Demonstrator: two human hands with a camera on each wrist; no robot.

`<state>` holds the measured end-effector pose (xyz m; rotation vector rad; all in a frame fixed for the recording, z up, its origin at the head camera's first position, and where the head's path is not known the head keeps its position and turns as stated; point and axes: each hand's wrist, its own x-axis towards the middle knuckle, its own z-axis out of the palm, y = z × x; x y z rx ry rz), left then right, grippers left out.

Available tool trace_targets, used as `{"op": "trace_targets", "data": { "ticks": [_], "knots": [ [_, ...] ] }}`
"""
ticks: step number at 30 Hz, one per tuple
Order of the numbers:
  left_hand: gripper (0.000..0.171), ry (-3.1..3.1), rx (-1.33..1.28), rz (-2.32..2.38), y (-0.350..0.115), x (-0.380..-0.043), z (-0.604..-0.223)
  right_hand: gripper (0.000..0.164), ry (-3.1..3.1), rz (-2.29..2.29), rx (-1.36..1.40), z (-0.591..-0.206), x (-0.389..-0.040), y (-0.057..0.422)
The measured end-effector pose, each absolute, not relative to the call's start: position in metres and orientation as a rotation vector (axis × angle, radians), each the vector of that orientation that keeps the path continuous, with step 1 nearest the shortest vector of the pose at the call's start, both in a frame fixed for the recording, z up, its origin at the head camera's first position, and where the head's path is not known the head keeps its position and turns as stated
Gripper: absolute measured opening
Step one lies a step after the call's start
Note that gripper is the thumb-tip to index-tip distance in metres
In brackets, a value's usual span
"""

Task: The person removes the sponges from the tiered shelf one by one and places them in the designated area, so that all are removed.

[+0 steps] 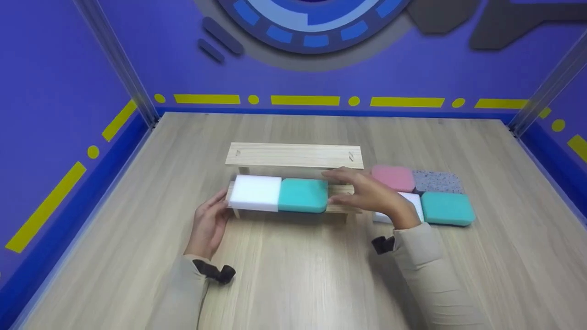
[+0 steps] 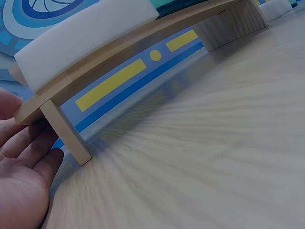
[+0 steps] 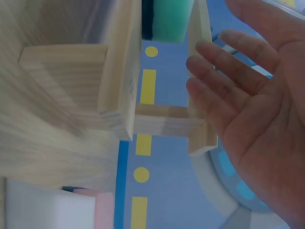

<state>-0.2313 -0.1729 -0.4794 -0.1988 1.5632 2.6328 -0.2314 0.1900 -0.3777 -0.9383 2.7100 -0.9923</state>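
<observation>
A two-tier wooden rack stands mid-table. On its lower step a white sponge and a teal sponge lie side by side, the white one at the left end. My left hand holds that step's left end, thumb at the top edge and fingers underneath, as the left wrist view shows beside the rack's leg. At the other end, my right hand hovers over the bare part of the step, fingertips close to the teal sponge's right side. Its fingers are extended and grip nothing.
Right of the rack, a block of sponges lies on the table: pink, speckled grey, white partly behind my right wrist, and another teal one. Blue panels wall the table at the back and sides.
</observation>
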Motion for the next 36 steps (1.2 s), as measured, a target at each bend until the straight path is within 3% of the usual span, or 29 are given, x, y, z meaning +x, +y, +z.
{"op": "trace_targets", "data": {
  "ticks": [24, 36],
  "knots": [
    [0.054, 1.562, -0.192, 2.624, -0.172, -0.232, -0.477, 0.079, 2.712, -0.864, -0.923, -0.392, -0.233, 0.161],
    [0.053, 1.542, -0.194, 2.631, -0.173, -0.232, -0.478, 0.075, 2.774, -0.846, -0.92, -0.402, -0.23, 0.156]
  ]
}}
